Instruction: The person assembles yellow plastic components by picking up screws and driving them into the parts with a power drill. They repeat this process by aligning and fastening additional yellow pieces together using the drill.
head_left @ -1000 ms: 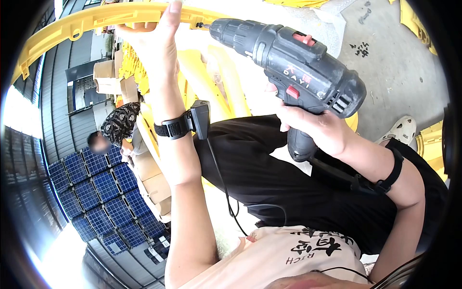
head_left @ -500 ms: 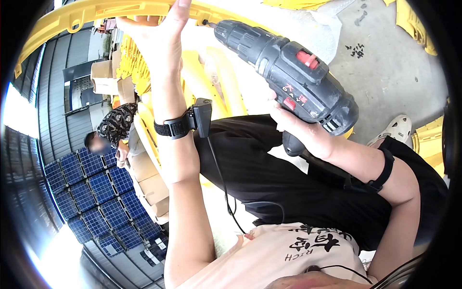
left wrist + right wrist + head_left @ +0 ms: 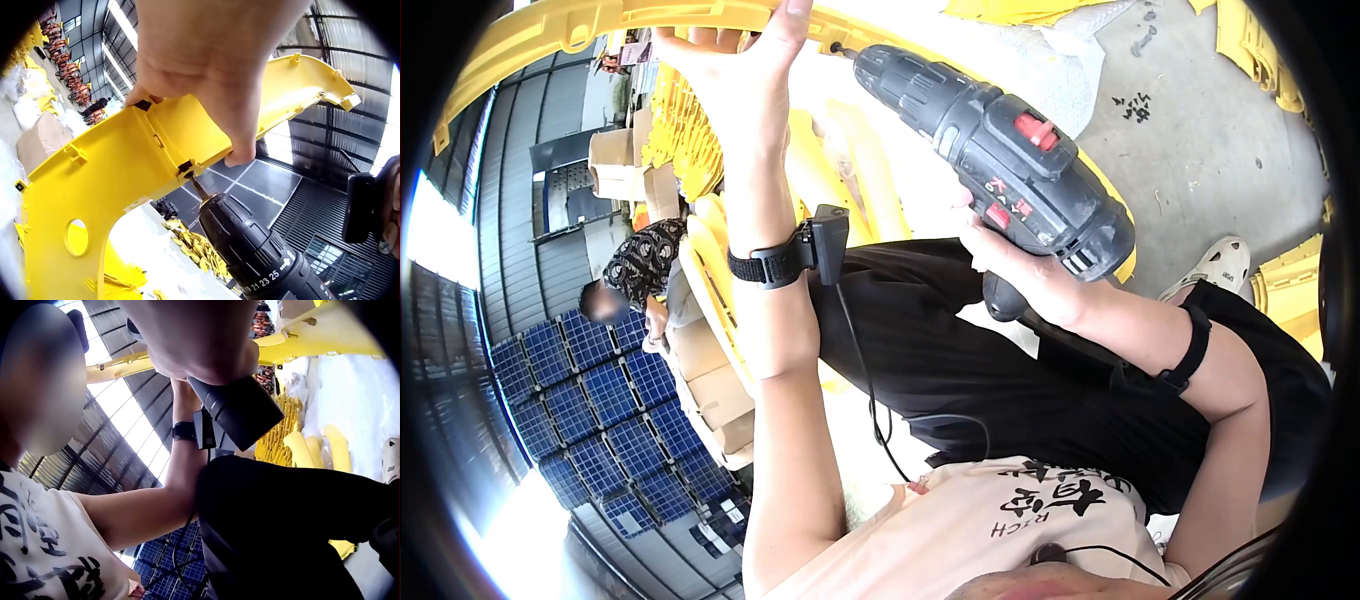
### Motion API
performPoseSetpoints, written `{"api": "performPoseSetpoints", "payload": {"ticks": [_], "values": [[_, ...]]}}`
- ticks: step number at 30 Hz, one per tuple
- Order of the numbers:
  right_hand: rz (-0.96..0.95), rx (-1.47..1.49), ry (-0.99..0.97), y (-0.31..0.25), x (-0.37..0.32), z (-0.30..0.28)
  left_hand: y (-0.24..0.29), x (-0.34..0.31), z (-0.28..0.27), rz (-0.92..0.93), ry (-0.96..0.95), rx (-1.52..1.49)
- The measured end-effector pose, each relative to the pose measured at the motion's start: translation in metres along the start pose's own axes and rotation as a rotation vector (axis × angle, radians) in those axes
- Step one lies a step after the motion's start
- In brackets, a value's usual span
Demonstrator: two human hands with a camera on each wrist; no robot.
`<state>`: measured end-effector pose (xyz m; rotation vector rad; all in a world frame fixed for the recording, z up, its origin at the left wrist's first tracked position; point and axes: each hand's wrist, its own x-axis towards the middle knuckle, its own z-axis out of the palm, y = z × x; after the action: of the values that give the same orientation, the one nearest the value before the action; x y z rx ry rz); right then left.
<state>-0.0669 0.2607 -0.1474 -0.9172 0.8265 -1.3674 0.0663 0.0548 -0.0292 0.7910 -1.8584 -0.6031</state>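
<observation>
My left hand (image 3: 745, 85) grips a long curved yellow plastic panel (image 3: 530, 35) at the top of the head view, thumb against its edge. In the left wrist view the panel (image 3: 119, 159) shows a round hole, ribs and small dark pieces along its edges. My right hand (image 3: 1030, 275) holds a black cordless drill (image 3: 1010, 140) by its handle, with the drill pointing at the panel. The drill's bit (image 3: 199, 187) is right at a small dark piece (image 3: 185, 166) on the panel's edge, just below the left hand. In the right wrist view the drill's base (image 3: 244, 415) sticks out below the right hand.
Stacked yellow parts (image 3: 685, 135) and cardboard boxes (image 3: 715, 390) are at the left. Another person (image 3: 645, 265) bends near the boxes. Small dark pieces (image 3: 1138, 105) lie on the floor at the right. A cable (image 3: 855, 340) hangs from the left wrist camera.
The drill has tilted, its rear end swinging down and slightly left in the head view while its tip stays near the panel. The left hand and panel have shifted slightly right and up.
</observation>
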Motion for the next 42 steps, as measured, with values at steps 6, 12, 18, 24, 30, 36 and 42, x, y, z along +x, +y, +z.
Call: {"api": "performPoseSetpoints", "payload": {"ticks": [6, 12, 18, 24, 30, 36, 42], "values": [[-0.006, -0.057, -0.046, 0.012, 0.0, -0.003, 0.003, 0.0, 0.002, -0.009, -0.032, -0.036], [-0.008, 0.003, 0.02, 0.008, 0.004, 0.0, 0.005, 0.001, 0.006, -0.022, -0.025, -0.053], [-0.079, -0.198, -0.055, 0.012, 0.006, -0.007, -0.002, 0.002, 0.001, -0.034, -0.018, -0.051], [-0.053, -0.284, -0.136, -0.019, -0.003, -0.015, -0.024, 0.005, -0.013, -0.093, 0.028, -0.069], [-0.225, -0.896, 0.187, -0.058, 0.023, -0.118, -0.045, 0.003, -0.037, -0.18, 0.037, -0.02], [0.24, -1.607, 0.586, 0.014, 0.049, -0.284, -0.018, -0.003, -0.026, -0.087, -0.125, -0.069], [0.755, -1.468, 0.745, 0.138, -0.021, -0.326, -0.013, -0.004, -0.019, -0.103, -0.209, -0.355]]}}
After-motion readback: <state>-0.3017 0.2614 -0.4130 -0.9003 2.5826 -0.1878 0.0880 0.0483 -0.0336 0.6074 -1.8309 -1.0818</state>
